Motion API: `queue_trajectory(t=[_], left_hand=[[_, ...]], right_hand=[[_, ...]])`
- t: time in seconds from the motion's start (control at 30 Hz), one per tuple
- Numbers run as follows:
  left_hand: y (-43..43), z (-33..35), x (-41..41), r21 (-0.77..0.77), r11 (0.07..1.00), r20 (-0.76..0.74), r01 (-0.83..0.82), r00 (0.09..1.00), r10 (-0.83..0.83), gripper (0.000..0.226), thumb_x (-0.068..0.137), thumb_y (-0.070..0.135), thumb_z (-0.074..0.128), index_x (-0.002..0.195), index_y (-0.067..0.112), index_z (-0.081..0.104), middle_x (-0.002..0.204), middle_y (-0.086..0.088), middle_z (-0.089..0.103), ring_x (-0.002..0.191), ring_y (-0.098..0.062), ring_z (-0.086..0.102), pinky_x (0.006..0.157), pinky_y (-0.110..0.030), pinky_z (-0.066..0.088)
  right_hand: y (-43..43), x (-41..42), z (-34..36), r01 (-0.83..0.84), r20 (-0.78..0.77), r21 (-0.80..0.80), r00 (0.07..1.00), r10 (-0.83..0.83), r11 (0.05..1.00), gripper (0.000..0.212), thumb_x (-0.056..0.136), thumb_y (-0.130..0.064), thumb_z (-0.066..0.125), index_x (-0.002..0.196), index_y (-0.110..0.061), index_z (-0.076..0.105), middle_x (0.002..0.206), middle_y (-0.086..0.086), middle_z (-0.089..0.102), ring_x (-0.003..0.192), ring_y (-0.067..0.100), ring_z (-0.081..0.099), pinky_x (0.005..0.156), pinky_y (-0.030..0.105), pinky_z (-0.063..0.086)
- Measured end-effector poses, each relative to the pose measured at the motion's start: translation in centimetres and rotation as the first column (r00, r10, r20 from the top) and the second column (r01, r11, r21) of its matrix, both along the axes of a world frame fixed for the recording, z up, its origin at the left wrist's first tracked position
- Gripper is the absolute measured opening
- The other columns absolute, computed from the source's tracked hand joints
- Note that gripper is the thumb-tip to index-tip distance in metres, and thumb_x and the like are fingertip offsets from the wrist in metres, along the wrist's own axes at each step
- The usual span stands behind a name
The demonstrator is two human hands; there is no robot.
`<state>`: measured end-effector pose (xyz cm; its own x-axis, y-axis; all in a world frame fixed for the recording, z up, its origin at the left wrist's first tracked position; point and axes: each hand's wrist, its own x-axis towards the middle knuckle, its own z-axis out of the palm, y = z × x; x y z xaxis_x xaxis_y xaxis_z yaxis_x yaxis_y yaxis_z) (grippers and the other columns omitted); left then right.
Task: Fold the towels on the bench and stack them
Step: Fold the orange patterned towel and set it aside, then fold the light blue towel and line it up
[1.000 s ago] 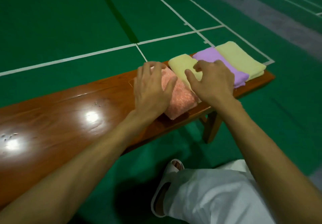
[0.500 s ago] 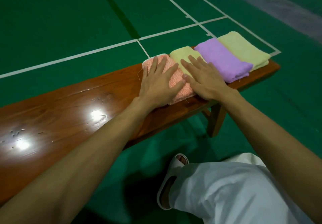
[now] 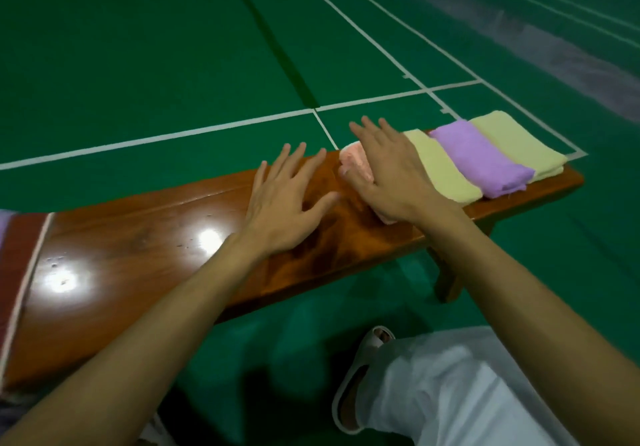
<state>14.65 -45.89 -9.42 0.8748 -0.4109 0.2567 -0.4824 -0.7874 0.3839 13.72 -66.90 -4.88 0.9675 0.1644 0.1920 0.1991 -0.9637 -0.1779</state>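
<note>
A row of folded towels lies side by side at the right end of the wooden bench. The pink towel is nearest me, then a pale yellow towel, a purple towel and another yellow towel. My right hand lies flat with straight fingers on the pink towel and hides most of it. My left hand is spread open over the bare bench just left of the pink towel and holds nothing.
The bench stands on a green court floor with white lines. A dark red and purple cloth shows at the bench's far left edge. My white trouser leg and a white sandal are below the bench front.
My left hand has slid off the pink towel onto the bare bench to its left. My right hand has moved from the yellow towel's edge onto the pink towel.
</note>
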Motion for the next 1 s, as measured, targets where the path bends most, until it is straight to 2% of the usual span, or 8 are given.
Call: queue_trajectory(t=[0.23,0.47,0.57,0.67,0.77,0.83,0.9,1.0], left_hand=[[15.2,-0.1,-3.5,0.083,0.974,-0.009,-0.210,0.977,0.212,0.084,0.089,0.080,0.030,0.162,0.040,0.023,0.171,0.002,0.021,0.157,-0.021,0.015,0.124,-0.049,0.015],[29.8,0.2,-9.2,0.014,0.914,-0.085,-0.405,0.911,0.405,0.089,0.088,0.077,0.038,0.162,0.029,0.027,0.166,-0.001,0.032,0.152,-0.026,0.029,0.122,-0.055,0.027],[35.5,0.4,-11.8,-0.025,0.871,-0.065,-0.491,0.870,0.489,0.085,0.091,0.073,0.042,0.160,0.025,0.032,0.164,-0.003,0.038,0.148,-0.028,0.036,0.121,-0.055,0.031],[41.4,0.3,-13.9,-0.070,0.807,-0.029,-0.586,0.810,0.585,0.077,0.095,0.063,0.047,0.158,0.020,0.038,0.159,-0.007,0.045,0.145,-0.030,0.041,0.120,-0.053,0.033],[47.3,-0.3,-15.6,-0.148,0.712,0.033,-0.686,0.717,0.697,0.063,0.099,0.048,0.047,0.150,0.012,0.050,0.148,-0.014,0.056,0.134,-0.036,0.048,0.112,-0.050,0.038],[50.8,-0.6,-16.4,-0.221,0.618,0.034,-0.754,0.628,0.778,0.053,0.102,0.040,0.043,0.143,0.009,0.058,0.142,-0.015,0.061,0.131,-0.038,0.050,0.111,-0.049,0.038],[52.9,-0.6,-16.8,-0.268,0.520,0.037,-0.811,0.531,0.847,0.042,0.105,0.029,0.043,0.135,0.009,0.064,0.135,-0.013,0.065,0.129,-0.038,0.052,0.110,-0.050,0.040],[56.9,-0.9,-17.9,-0.243,0.347,0.010,-0.906,0.355,0.935,0.032,0.103,0.015,0.051,0.129,0.006,0.067,0.128,-0.019,0.068,0.123,-0.044,0.053,0.105,-0.052,0.042]], right_hand=[[12.2,-0.4,-2.0,-0.159,-0.073,-0.018,0.985,0.158,0.987,0.082,0.098,-0.062,0.045,0.164,-0.026,0.013,0.172,0.009,0.007,0.158,0.032,0.008,0.126,0.053,0.012],[26.7,-3.2,-5.2,-0.258,-0.124,0.114,0.954,0.272,0.959,0.084,0.095,-0.068,0.042,0.163,-0.032,0.009,0.172,0.007,0.007,0.157,0.029,0.009,0.126,0.051,0.014],[33.2,-4.3,-6.1,-0.330,-0.140,0.198,0.922,0.360,0.923,0.078,0.097,-0.066,0.042,0.162,-0.032,0.016,0.171,0.007,0.014,0.156,0.030,0.017,0.125,0.052,0.019],[38.5,-5.4,-6.2,-0.407,-0.108,0.269,0.888,0.447,0.873,0.067,0.099,-0.057,0.047,0.158,-0.030,0.031,0.165,0.004,0.030,0.149,0.026,0.029,0.120,0.052,0.028],[42.5,-6.2,-6.2,-0.446,-0.074,0.328,0.867,0.493,0.833,0.055,0.101,-0.048,0.053,0.150,-0.025,0.045,0.151,0.000,0.048,0.136,0.019,0.041,0.116,0.045,0.034],[45.0,-6.3,-6.2,-0.464,-0.038,0.347,0.861,0.506,0.815,0.046,0.101,-0.042,0.057,0.142,-0.020,0.055,0.134,0.001,0.058,0.121,0.018,0.049,0.106,0.042,0.043],[46.5,-6.3,-6.2,-0.441,-0.013,0.389,0.875,0.484,0.809,0.039,0.100,-0.038,0.059,0.133,-0.017,0.062,0.118,0.001,0.062,0.109,0.019,0.054,0.097,0.042,0.049],[49.0,-6.4,-6.2,-0.404,-0.045,0.408,0.887,0.460,0.819,0.039,0.097,-0.041,0.064,0.128,-0.016,0.064,0.109,0.001,0.064,0.103,0.020,0.055,0.090,0.042,0.051]])
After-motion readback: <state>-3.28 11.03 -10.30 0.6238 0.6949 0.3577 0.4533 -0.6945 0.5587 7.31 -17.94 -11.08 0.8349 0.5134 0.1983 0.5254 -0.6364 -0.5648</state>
